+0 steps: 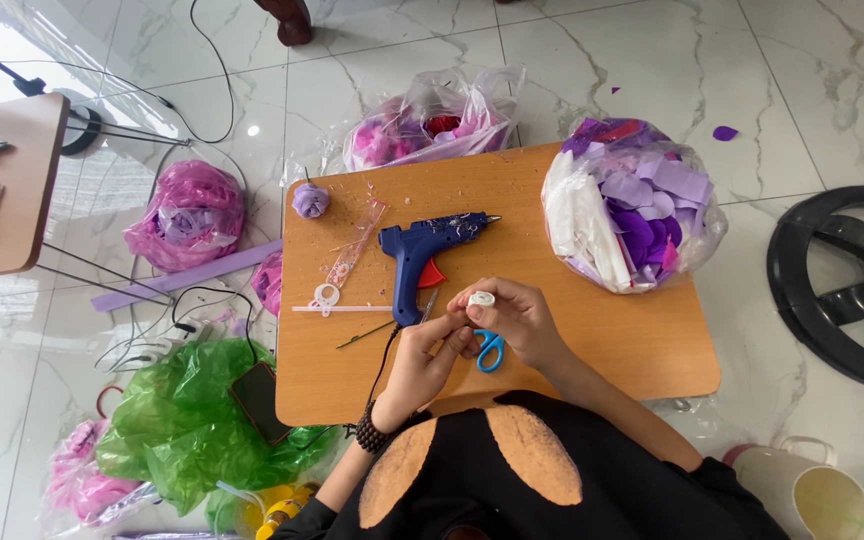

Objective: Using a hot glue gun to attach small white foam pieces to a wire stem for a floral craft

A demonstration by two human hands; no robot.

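- White tape roll (481, 298): pinched in fingertips of right hand (512, 320), above the table's near middle.
- Left hand (422, 362): fingers curled, tips meeting the right hand; whether they hold anything, cannot tell.
- Blue scissors (490, 350): on wooden table (602, 340), under the hands.
- Blue glue gun (422, 248): just beyond.
- Bag of purple petals (632, 210): right.

Black top (512, 490), dark beaded bracelet (369, 436)

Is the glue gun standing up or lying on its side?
Standing up. The blue glue gun rests on the table propped on its red stand, nozzle pointing right, handle toward the hands.
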